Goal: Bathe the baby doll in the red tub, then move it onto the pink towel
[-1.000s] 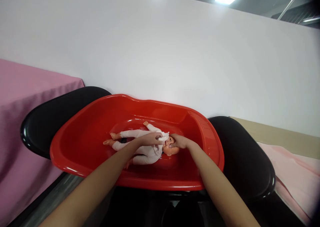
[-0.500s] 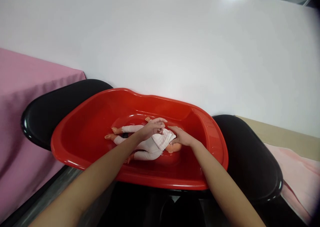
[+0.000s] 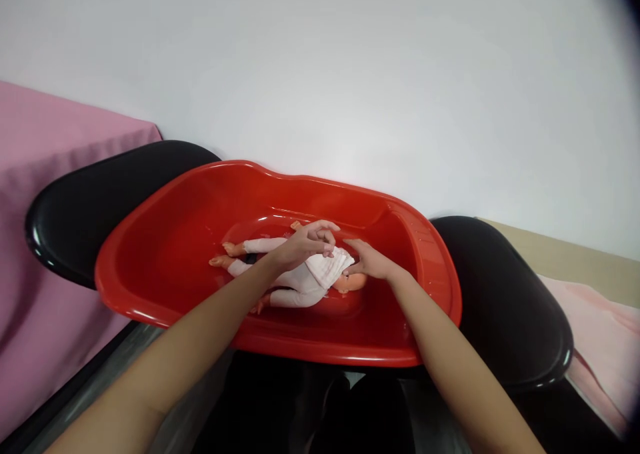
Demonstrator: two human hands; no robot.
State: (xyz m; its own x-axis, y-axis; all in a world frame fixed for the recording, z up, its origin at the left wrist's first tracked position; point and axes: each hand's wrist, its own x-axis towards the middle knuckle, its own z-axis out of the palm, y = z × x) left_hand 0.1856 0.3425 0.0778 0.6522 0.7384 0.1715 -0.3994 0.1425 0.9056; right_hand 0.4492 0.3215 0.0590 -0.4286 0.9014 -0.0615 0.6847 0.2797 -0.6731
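A baby doll (image 3: 295,279) in pale clothing lies in a red baby bathtub (image 3: 345,359), feet to the left and head to the right. A white cloth with faint pink stripes (image 3: 327,266) is spread over its upper chest and neck. My left hand (image 3: 310,242) hovers above the doll's chest, fingers loosely bent and apart, holding nothing visible. By the doll's head, my right hand (image 3: 370,261) has its thumb and fingers spread around the cloth's right edge. Whether the thumb touches the cloth, I cannot tell.
Black rounded surfaces stick out from under the tub at the left (image 3: 105,207) and right (image 3: 505,307). A pink cloth (image 3: 50,174) drapes the far left. Light pink fabric (image 3: 595,321) lies at the right. Behind stands a white wall (image 3: 320,74).
The view has tilted slightly, shifting the tub a little upward in the picture. The left hand's fingers have shifted slightly above the cloth. Doll and cloth stay in place.
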